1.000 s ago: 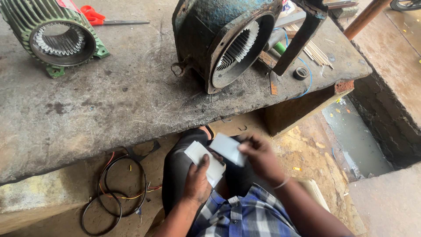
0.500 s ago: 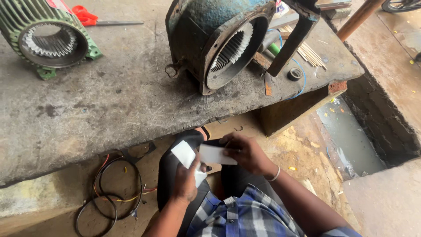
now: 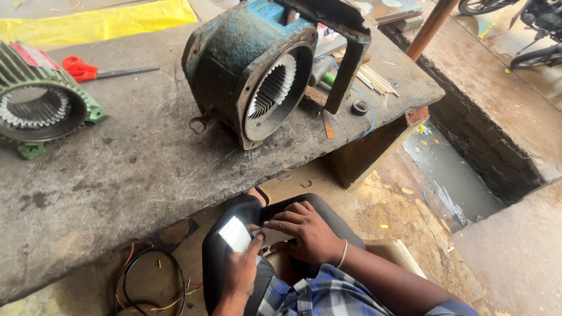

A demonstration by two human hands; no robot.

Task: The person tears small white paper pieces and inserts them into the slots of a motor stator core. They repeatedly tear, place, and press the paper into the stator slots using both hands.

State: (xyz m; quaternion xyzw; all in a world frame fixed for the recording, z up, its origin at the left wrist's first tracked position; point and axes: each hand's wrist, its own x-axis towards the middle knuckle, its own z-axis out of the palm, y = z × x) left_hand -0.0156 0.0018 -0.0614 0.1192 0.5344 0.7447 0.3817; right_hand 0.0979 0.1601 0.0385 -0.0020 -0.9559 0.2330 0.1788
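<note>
My left hand [image 3: 242,270] holds a small white sheet of paper [image 3: 235,233] over my lap, thumb on its right edge. My right hand [image 3: 304,230] lies flat beside it on my dark-trousered knee, fingers pressing on the paper's right part, which is hidden under them. On the concrete bench ahead stands a large blue motor housing [image 3: 249,70] with its slotted stator bore facing me. A smaller green stator housing [image 3: 41,105] lies at the bench's left.
Red-handled scissors [image 3: 85,69] lie behind the green housing. Thin sticks [image 3: 374,79], a tape roll [image 3: 360,107] and a blue wire sit at the bench's right end. Coiled wires [image 3: 149,287] lie on the floor at left. A water-filled drain [image 3: 451,175] runs at right.
The two separate white pieces have come together low on my lap. My right hand has moved down and flattened over the paper. The view has shifted closer to the bench.
</note>
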